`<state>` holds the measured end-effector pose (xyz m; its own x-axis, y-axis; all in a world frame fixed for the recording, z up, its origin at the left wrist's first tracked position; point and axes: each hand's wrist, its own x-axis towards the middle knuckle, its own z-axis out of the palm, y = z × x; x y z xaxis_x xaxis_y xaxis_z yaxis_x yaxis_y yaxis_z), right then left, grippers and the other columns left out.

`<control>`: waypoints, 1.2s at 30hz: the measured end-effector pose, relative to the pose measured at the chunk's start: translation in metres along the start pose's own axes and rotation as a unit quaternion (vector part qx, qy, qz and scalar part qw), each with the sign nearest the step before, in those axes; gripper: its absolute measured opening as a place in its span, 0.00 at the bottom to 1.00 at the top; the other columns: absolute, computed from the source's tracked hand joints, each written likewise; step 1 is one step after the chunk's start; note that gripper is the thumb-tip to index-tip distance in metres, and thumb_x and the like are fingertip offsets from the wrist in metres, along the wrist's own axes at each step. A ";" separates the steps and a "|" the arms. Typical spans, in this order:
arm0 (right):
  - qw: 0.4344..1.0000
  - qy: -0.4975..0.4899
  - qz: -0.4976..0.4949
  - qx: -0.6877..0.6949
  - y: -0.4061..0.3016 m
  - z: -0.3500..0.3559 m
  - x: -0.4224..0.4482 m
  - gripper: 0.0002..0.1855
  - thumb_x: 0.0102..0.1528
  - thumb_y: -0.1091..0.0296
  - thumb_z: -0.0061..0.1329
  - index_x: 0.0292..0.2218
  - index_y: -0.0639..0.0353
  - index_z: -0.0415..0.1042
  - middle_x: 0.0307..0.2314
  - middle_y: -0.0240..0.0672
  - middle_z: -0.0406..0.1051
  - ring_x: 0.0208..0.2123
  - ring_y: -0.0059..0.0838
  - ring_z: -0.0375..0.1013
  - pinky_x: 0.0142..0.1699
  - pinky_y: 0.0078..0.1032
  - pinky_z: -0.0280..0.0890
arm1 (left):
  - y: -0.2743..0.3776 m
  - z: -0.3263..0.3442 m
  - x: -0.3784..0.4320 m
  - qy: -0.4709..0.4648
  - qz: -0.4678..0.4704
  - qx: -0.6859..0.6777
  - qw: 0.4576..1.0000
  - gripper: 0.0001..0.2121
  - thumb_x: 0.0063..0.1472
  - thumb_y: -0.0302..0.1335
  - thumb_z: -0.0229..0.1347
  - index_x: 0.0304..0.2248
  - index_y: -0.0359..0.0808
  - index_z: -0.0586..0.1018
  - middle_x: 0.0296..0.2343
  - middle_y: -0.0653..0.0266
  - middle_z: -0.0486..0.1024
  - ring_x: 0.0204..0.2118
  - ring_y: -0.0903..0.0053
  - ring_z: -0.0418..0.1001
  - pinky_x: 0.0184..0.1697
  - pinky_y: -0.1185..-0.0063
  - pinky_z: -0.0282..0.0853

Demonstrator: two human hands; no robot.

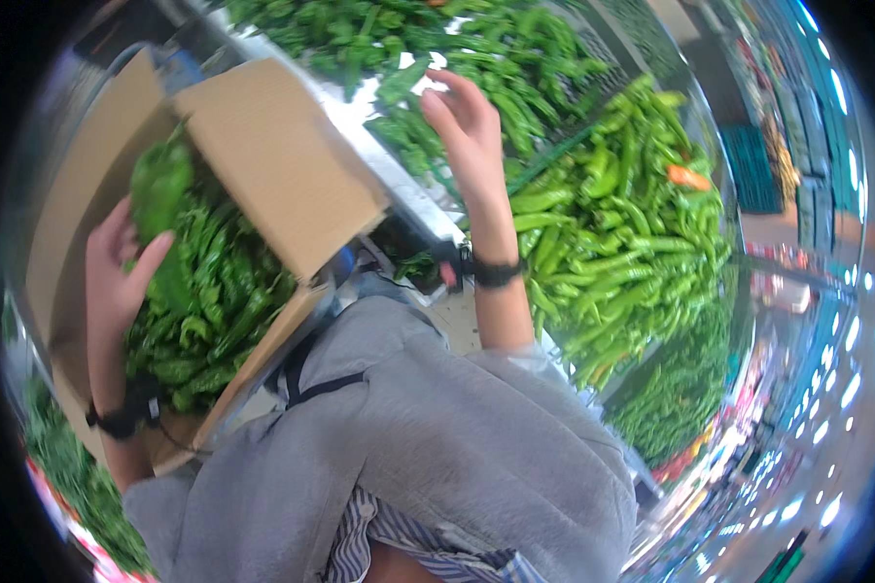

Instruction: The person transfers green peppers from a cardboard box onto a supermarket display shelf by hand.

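Note:
An open cardboard box (277,153) on the left holds a heap of dark green peppers (204,328). Over that heap, my left hand (120,255) has its thumb and fingers around a large green pepper (162,182), blurred and with its stem up. My right hand (467,116) is raised over the display of green peppers (510,80), its thumb and fingers curled apart. A pepper (402,81) lies just beyond those fingertips; whether they touch it I cannot tell. Both wrists wear black bands.
Light green long peppers (620,248) fill the display to the right, with one orange pepper (689,178) on top. The metal edge of the display (408,200) runs beside the box. More greens (87,481) lie at the lower left. A teal crate (751,169) stands farther off.

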<state>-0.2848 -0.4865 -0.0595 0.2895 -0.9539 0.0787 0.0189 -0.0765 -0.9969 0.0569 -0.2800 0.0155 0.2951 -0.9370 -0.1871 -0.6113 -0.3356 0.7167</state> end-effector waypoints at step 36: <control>0.975 0.050 -0.057 0.211 0.023 -0.085 0.007 0.21 0.52 0.64 0.53 0.42 0.70 0.68 0.35 0.41 0.71 0.37 0.31 0.72 0.44 0.27 0.65 | -0.077 0.001 -0.028 0.133 -0.221 -0.066 0.964 0.20 0.59 0.31 0.55 0.48 0.32 0.70 0.34 0.71 0.72 0.32 0.88 0.65 0.31 0.86 0.58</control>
<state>-0.3634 -0.5199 -0.0817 0.1677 -0.9714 0.1681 0.4436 -0.0779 -0.8928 0.0952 -0.2280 -0.0349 0.6941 -0.6410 -0.3277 -0.2884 -0.6647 0.6892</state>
